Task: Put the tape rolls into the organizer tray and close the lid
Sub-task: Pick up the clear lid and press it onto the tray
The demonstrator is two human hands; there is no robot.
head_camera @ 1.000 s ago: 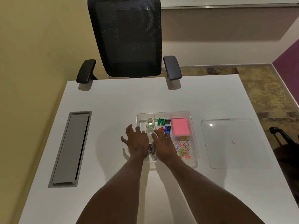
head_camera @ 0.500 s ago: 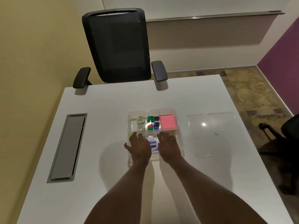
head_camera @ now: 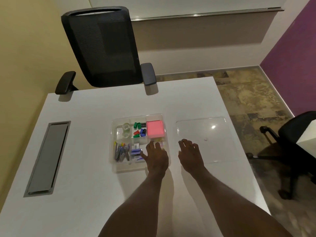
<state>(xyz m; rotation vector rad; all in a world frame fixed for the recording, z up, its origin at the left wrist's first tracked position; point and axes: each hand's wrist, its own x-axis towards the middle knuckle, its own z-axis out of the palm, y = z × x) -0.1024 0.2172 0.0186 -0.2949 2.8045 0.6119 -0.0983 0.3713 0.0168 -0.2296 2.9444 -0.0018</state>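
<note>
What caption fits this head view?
Tape rolls in tray; both hands reaching toward lid.

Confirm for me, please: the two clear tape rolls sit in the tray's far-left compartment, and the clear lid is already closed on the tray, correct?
Not quite. The head view shows the two clear tape rolls in the far-left compartment of the organizer tray, but the clear lid is not on it: it lies flat on the white table to the tray's right, with the right hand at its near-left corner.
</note>
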